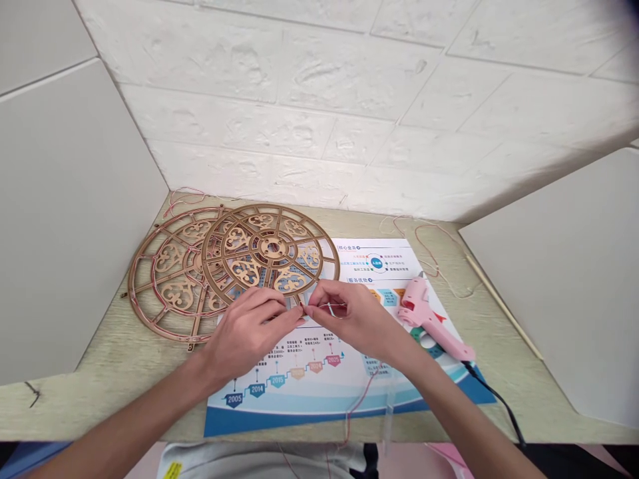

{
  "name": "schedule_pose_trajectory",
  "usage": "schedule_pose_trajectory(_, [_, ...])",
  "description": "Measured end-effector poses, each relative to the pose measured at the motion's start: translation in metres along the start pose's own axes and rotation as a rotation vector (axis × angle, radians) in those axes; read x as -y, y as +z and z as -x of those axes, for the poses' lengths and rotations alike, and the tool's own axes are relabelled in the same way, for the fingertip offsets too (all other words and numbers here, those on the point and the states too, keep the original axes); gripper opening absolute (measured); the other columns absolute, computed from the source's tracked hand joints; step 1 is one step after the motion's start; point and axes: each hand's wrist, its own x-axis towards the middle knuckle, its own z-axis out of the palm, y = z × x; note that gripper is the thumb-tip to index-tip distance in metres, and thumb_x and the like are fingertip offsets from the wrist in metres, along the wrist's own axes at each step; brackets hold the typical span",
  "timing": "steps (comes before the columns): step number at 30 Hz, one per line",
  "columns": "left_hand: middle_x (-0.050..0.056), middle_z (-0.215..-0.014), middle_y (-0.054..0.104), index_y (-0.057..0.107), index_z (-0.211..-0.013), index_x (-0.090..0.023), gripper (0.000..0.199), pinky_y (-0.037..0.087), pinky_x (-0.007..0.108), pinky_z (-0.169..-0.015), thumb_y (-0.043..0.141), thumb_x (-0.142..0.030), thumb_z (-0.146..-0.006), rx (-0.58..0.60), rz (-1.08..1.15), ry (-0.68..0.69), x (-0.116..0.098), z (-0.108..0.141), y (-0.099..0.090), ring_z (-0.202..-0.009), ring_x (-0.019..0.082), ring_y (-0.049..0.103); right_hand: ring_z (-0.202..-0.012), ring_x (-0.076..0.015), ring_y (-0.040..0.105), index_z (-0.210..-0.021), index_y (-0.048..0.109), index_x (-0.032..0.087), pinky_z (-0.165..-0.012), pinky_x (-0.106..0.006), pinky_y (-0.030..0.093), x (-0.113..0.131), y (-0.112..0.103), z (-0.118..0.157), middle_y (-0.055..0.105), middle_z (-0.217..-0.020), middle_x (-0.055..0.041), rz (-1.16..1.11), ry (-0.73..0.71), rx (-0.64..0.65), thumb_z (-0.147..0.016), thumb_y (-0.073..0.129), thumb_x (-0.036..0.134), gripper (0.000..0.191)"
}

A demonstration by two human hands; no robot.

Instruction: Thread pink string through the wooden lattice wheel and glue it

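Pinching thread [327,306] in right hand [362,316] at the near edge of the upper wheel [265,242], partly over the lower wheel [177,293]. With left hand [249,326], touching the right's fingertips there; cannot tell whether gripping. Readable on the poster [299,414]: "核心业务", "服务优势", 2005, 2014, 2015, 2024, 2025. Also on it, at right: glue gun [430,322].

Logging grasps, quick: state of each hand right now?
Left hand: closed at the top wheel's near rim; grip details hidden.
Right hand: closed, pinching thin thread.
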Motion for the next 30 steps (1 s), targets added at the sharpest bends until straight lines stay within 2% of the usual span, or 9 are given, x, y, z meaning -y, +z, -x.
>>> schedule_pose_trajectory(9, [0.004,-0.082,0.069,0.067,-0.104,-0.012,0.014,0.051,0.032,-0.073,0.067,-0.009,-0.091,-0.010,-0.031,0.048,0.000,-0.004,-0.005,-0.087,0.019,0.064,-0.058,-0.0121,0.046,-0.075,0.060,0.020,-0.053,-0.024,0.036,0.003,0.000,0.006,0.059,-0.064,0.0005,0.006,-0.051,-0.049,-0.091,0.055,0.029,0.019])
schedule_pose_trajectory(15, [0.003,-0.085,0.071,0.067,-0.107,-0.014,0.015,0.050,0.032,-0.075,0.064,-0.010,-0.093,-0.005,-0.033,0.050,0.000,-0.002,-0.007,-0.090,0.019,0.065,-0.060,-0.0124,0.050,-0.076,0.060,0.020,-0.056,-0.024,0.038,0.003,0.005,0.008,0.062,-0.068,0.0003,0.016,-0.080,-0.094,-0.091,0.054,0.026,0.017])
schedule_pose_trajectory(18, [0.004,-0.085,0.071,0.066,-0.111,-0.013,0.018,0.050,0.032,-0.075,0.063,-0.009,-0.094,0.008,-0.020,0.051,0.001,-0.001,-0.007,-0.090,0.019,0.065,-0.061,-0.0127,0.052,-0.075,0.058,0.020,-0.056,-0.025,0.040,0.003,0.008,0.007,0.062,-0.069,0.0000,-0.002,-0.072,-0.118,-0.090,0.054,0.026,0.017])
schedule_pose_trajectory(26, [0.005,-0.084,0.070,0.067,-0.105,-0.014,0.013,0.051,0.031,-0.074,0.059,-0.010,-0.096,0.019,-0.014,0.066,0.002,-0.004,-0.008,-0.089,0.019,0.066,-0.061,-0.0136,0.053,-0.075,0.058,0.020,-0.056,-0.025,0.043,0.004,0.010,0.005,0.061,-0.068,-0.0008,-0.037,-0.018,-0.116,-0.087,0.055,0.026,0.015])
schedule_pose_trajectory(30, [0.004,-0.083,0.071,0.068,-0.105,-0.014,0.014,0.050,0.030,-0.073,0.060,-0.009,-0.095,0.024,-0.030,0.066,0.001,-0.006,-0.009,-0.088,0.018,0.066,-0.060,-0.0128,0.050,-0.075,0.057,0.020,-0.054,-0.024,0.040,0.003,0.011,0.005,0.059,-0.066,0.0003,-0.054,-0.029,-0.136,-0.087,0.055,0.026,0.014])
